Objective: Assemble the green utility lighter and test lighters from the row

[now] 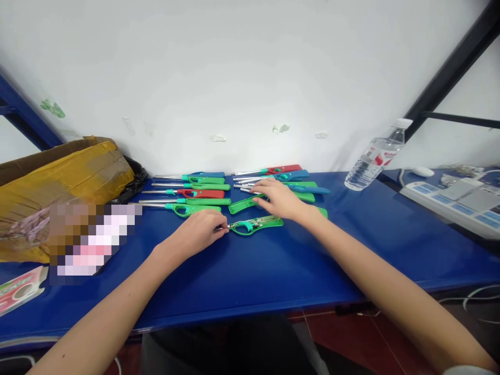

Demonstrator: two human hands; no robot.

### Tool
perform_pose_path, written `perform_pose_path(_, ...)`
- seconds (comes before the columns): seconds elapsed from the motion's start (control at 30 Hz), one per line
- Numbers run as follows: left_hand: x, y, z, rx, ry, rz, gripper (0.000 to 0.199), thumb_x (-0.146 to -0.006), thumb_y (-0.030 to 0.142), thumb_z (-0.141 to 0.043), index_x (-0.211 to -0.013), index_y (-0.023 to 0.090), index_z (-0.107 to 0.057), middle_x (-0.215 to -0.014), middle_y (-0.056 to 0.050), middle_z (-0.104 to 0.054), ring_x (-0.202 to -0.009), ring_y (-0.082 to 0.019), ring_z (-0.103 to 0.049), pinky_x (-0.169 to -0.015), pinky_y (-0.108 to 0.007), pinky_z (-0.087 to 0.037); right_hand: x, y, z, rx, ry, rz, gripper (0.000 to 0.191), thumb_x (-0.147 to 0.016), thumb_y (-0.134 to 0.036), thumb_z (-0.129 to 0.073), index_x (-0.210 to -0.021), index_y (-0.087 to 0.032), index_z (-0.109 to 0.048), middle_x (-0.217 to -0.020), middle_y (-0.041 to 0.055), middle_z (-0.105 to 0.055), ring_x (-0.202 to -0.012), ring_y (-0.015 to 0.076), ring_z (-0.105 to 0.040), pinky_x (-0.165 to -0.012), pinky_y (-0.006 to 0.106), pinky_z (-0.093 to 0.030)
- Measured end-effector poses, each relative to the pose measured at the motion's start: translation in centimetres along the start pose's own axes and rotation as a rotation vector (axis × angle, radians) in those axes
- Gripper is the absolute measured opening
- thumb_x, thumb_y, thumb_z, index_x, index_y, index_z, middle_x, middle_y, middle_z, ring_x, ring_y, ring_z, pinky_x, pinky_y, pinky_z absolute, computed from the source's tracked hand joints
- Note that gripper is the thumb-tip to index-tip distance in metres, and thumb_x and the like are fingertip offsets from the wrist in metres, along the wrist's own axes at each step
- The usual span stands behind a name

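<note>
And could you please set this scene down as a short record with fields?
Left hand: pinching the front end of an opened green gas lighter
Right hand: fingertips over a loose green handle half; grip unclear
Left row: five gas lighters
Right row: other lighters, partly hidden
Far right: plastic water bottle, white power strip
Surface: blue table

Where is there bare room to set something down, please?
Bare tabletop lies between the opened lighter and the near edge, and between the right forearm and the bottle. Crowded: the lighter rows and the left end, by the cardboard box.
</note>
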State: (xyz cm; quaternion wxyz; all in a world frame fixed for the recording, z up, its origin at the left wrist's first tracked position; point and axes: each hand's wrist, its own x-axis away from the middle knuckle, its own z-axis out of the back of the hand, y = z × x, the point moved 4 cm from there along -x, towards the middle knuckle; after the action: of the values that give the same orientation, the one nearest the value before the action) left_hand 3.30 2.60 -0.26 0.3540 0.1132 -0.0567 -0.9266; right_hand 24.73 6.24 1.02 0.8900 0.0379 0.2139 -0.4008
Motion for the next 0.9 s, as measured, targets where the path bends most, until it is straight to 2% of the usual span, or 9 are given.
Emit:
perform_pose_path(0.1, -0.1, 0.2, 0.1, -0.038, 0.011, 0.008, 0.009, -0.090, 0.016, -0.063, -0.081, 0.017, -0.066, -0.081, -0.003, -0.066, -0.075, -0.017, -0.061, -0.067, -0.027, -0.042, -2.0, -1.1, -1.0, 0.061, -0.149, 0.035, 0.034, -0.087, -0.028, -0.066, -0.119, -0.016, -0.067, -0.117, 0.0136, -0.070, -0.110, 0.0302, -0.061, -0.097, 0.045, -0.045)
perform_pose_path(0.2, -0.1, 0.3, 0.3, -0.071, 0.019, -0.001, 0.009, -0.089, 0.016, -0.064, -0.081, 0.017, -0.067, -0.081, -0.003, -0.068, -0.078, -0.019, -0.063, -0.071, -0.029, -0.045, -3.1, -1.6, -2.0, 0.106, -0.267, 0.031, 0.039, -0.084, -0.026, -0.070, -0.121, -0.016, -0.066, -0.115, 0.0147, -0.070, -0.108, 0.0313, -0.062, -0.091, 0.044, -0.047)
perform_pose_path(0.27, -0.1, 0.3, 0.3, -0.086, 0.034, -0.006, 0.007, -0.087, 0.017, -0.067, -0.080, 0.018, -0.068, -0.084, -0.004, -0.069, -0.086, -0.022, -0.065, -0.078, -0.033, -0.047, -3.4, -1.6, -2.3, 0.114, -0.298, 0.029, 0.039, -0.084, -0.025, -0.070, -0.122, -0.018, -0.065, -0.111, 0.0137, -0.071, -0.105, 0.0304, -0.063, -0.089, 0.043, -0.048)
perform_pose_path(0.37, -0.1, 0.2, 0.4, -0.095, 0.067, -0.010, 0.005, -0.085, 0.018, -0.070, -0.080, 0.018, -0.069, -0.091, -0.006, -0.072, -0.105, -0.027, -0.065, -0.091, -0.040, -0.048, -3.2, -1.5, -1.7, 0.103, -0.279, 0.068, 0.041, -0.084, -0.024, -0.071, -0.124, -0.018, -0.064, -0.110, 0.0131, -0.071, -0.104, 0.0297, -0.064, -0.089, 0.042, -0.049)
perform_pose_path(0.47, 0.0, 0.2, 0.4, -0.090, 0.076, -0.025, 0.006, -0.086, 0.019, -0.070, -0.080, 0.018, -0.068, -0.092, -0.007, -0.073, -0.116, -0.028, -0.061, -0.104, -0.046, -0.043, -2.6, -1.0, 0.1, 0.052, -0.191, 0.081, 0.044, -0.087, -0.027, -0.068, -0.129, -0.020, -0.060, -0.118, 0.0123, -0.069, -0.110, 0.0295, -0.063, -0.093, 0.043, -0.048)
perform_pose_path(0.6, 0.0, 0.3, 0.3, -0.077, 0.057, -0.033, 0.008, -0.087, 0.018, -0.067, -0.079, 0.018, -0.066, -0.091, -0.004, -0.073, -0.121, -0.025, -0.060, -0.118, -0.052, -0.027, -1.5, 0.2, 2.9, -0.047, -0.035, -0.024, 0.045, -0.092, -0.031, -0.060, -0.134, -0.019, -0.053, -0.122, 0.0130, -0.066, -0.110, 0.0293, -0.062, -0.093, 0.044, -0.050)
perform_pose_path(0.7, 0.0, 0.2, 0.2, -0.071, 0.049, -0.033, 0.009, -0.088, 0.018, -0.066, -0.079, 0.019, -0.065, -0.092, -0.004, -0.073, -0.122, -0.024, -0.059, -0.120, -0.055, -0.021, -0.5, 1.1, 4.6, -0.194, 0.127, -0.134, 0.062, -0.089, -0.033, -0.061, -0.145, -0.020, -0.039, -0.113, 0.0118, -0.066, -0.097, 0.0262, -0.065, -0.086, 0.041, -0.053)
perform_pose_path(0.8, 0.1, 0.2, 0.1, -0.061, 0.046, -0.034, 0.008, -0.088, 0.018, -0.065, -0.080, 0.019, -0.066, -0.092, -0.004, -0.073, -0.121, -0.024, -0.060, -0.120, -0.056, -0.021, 0.5, 2.2, 5.6, -0.368, 0.296, -0.254, 0.074, -0.084, -0.032, -0.063, -0.148, -0.022, -0.028, -0.113, 0.0101, -0.063, -0.088, 0.0225, -0.066, -0.078, 0.037, -0.056)
perform_pose_path(0.9, 0.1, 0.1, 0.1, -0.049, 0.050, -0.038, 0.007, -0.088, 0.018, -0.066, -0.080, 0.019, -0.066, -0.090, -0.004, -0.073, -0.120, -0.023, -0.061, -0.121, -0.056, -0.020, 1.4, 3.4, 5.6, -0.571, 0.439, -0.357, 0.066, -0.083, -0.036, -0.063, -0.142, -0.025, -0.035, -0.114, 0.0084, -0.061, -0.090, 0.0219, -0.067, -0.079, 0.037, -0.058)
